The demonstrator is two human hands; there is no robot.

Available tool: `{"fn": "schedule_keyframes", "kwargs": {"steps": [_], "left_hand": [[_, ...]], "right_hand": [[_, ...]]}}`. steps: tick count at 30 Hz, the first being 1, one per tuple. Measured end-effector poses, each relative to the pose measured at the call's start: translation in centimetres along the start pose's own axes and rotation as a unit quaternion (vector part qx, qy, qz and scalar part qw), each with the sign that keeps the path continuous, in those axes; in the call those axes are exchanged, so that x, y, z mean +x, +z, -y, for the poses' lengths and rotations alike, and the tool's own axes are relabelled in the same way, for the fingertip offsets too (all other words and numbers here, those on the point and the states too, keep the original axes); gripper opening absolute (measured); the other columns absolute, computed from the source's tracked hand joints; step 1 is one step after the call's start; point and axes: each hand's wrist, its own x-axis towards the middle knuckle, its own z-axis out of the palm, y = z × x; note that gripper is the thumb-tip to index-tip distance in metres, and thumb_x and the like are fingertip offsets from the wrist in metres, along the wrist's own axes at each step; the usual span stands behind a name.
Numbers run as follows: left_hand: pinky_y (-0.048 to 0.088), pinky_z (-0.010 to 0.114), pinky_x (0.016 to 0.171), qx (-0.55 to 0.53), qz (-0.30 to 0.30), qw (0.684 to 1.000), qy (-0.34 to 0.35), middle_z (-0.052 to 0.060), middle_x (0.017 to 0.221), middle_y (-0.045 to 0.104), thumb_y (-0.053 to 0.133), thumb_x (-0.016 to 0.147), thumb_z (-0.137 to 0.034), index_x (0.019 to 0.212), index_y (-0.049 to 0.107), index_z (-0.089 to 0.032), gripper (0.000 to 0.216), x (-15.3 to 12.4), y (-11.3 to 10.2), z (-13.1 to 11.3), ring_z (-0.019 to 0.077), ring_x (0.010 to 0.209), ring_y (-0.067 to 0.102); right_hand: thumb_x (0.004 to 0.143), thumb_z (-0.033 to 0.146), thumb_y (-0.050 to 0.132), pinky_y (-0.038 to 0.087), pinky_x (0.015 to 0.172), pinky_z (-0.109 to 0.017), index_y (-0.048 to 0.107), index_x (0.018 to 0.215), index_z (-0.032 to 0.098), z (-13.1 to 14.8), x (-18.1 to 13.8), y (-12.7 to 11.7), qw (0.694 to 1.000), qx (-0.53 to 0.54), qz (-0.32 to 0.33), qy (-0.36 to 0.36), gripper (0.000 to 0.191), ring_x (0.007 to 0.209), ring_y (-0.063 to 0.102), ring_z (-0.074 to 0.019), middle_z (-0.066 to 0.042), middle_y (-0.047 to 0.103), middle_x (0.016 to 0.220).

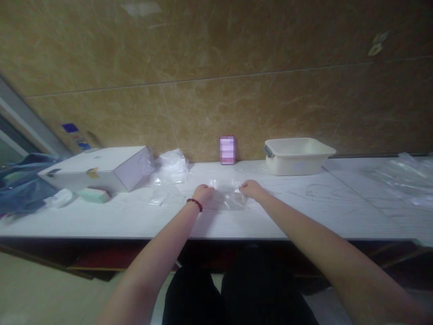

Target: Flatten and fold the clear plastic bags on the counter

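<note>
A small clear plastic bag [227, 195] lies flat on the white table [304, 212] in front of me. My left hand [203, 193], with a red bead bracelet on its wrist, is closed on the bag's left edge. My right hand [251, 189] is closed on the bag's right edge. Both arms reach forward from the table's near edge, and the fingertips are hidden under the knuckles.
A white cardboard box [98, 169] stands at the left with a pale green block [94, 195] before it. Crumpled clear plastic [171, 167] lies beside the box. A pink box [227, 150] and a cream plastic tub [297, 155] stand against the tiled wall. More clear plastic [402, 176] lies far right.
</note>
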Motion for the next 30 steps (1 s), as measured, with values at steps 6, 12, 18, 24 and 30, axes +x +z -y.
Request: {"fn": "schedule_keyframes", "kwargs": {"steps": [6,12,18,24,30], "left_hand": [[0.032,0.019,0.043,0.016,-0.009,1.000,-0.007,0.001,0.048,0.051,0.051,0.060,-0.021,0.055,0.052,-0.013,0.009,0.8,0.3,0.0,0.0109,0.047,0.050],[0.037,0.018,0.050,0.021,-0.052,0.998,-0.002,0.004,0.073,0.059,0.057,0.058,-0.018,0.086,0.050,-0.013,0.030,2.0,1.3,0.6,0.0119,0.062,0.054],[0.041,0.018,0.055,-0.002,-0.039,0.998,0.046,0.004,0.087,0.059,0.056,0.065,-0.024,0.097,0.044,-0.017,0.035,2.3,1.5,1.3,0.0101,0.067,0.056],[0.036,0.032,0.083,0.215,-0.096,0.937,0.260,0.012,0.107,0.051,0.047,0.073,-0.025,0.102,0.047,-0.014,0.030,0.4,0.6,-0.5,0.0190,0.096,0.049],[0.021,0.041,0.094,0.355,0.036,0.845,0.399,0.013,0.119,0.043,0.033,0.078,-0.042,0.116,0.038,-0.012,0.049,-4.2,3.0,-1.4,0.0242,0.113,0.033]], "right_hand": [[0.059,0.020,0.049,0.033,0.049,-0.018,0.064,0.060,0.015,0.3,0.4,-0.1,1.000,-0.004,0.010,0.009,0.016,0.060,0.056,-0.0135,-0.004,0.061,0.057],[0.054,0.016,0.053,0.034,0.050,-0.017,0.061,0.075,0.016,-0.2,1.0,0.8,0.998,0.030,-0.042,0.022,0.022,0.065,0.055,-0.0119,-0.003,0.062,0.072],[0.049,0.009,0.054,0.033,0.049,-0.017,0.056,0.085,0.017,-0.9,1.2,1.3,0.995,0.073,-0.067,0.030,0.037,0.063,0.052,-0.0109,-0.001,0.060,0.075],[0.052,0.008,0.053,0.035,0.052,-0.017,0.058,0.077,0.018,-1.0,1.0,1.2,0.995,0.085,-0.051,0.012,0.027,0.061,0.052,-0.0095,0.001,0.059,0.068],[0.056,0.012,0.052,0.037,0.056,-0.017,0.059,0.078,0.018,-1.0,1.0,1.0,0.997,0.062,-0.038,-0.011,0.024,0.065,0.053,-0.0095,0.000,0.060,0.071]]}}
